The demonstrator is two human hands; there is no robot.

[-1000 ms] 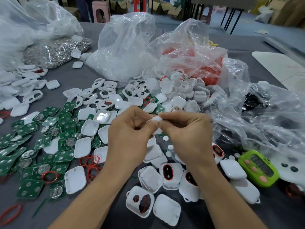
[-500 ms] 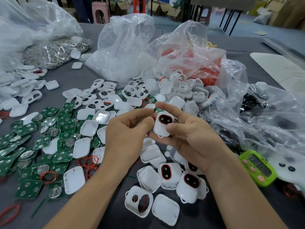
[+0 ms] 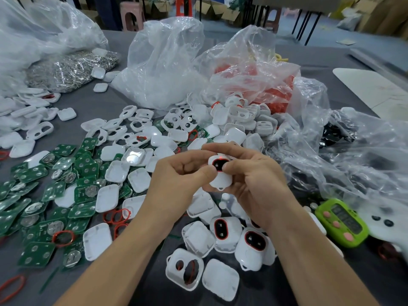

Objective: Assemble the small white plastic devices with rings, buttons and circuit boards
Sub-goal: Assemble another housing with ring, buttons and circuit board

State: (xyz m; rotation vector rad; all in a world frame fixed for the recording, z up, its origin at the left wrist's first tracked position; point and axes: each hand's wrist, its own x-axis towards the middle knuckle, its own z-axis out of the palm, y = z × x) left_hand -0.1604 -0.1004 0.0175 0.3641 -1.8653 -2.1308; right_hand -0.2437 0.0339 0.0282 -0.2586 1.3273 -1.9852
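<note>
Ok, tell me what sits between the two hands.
One small white device with a red-ringed black face, pinched from both sides by the left hand and the right hand; the head view shows it.

We count two hands: left hand (image 3: 181, 180), right hand (image 3: 254, 186). One held device (image 3: 220, 174); two finished devices (image 3: 221, 230) plainly visible; one green timer (image 3: 341, 221); circuit boards (image 3: 82, 209), white shells (image 3: 107, 198) beyond our counting.

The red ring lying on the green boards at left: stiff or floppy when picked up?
Probably floppy: the red ring is a thin band, and a second ring bottom left lies squashed oval. Likely light. Lying flat, it should not roll.
</note>
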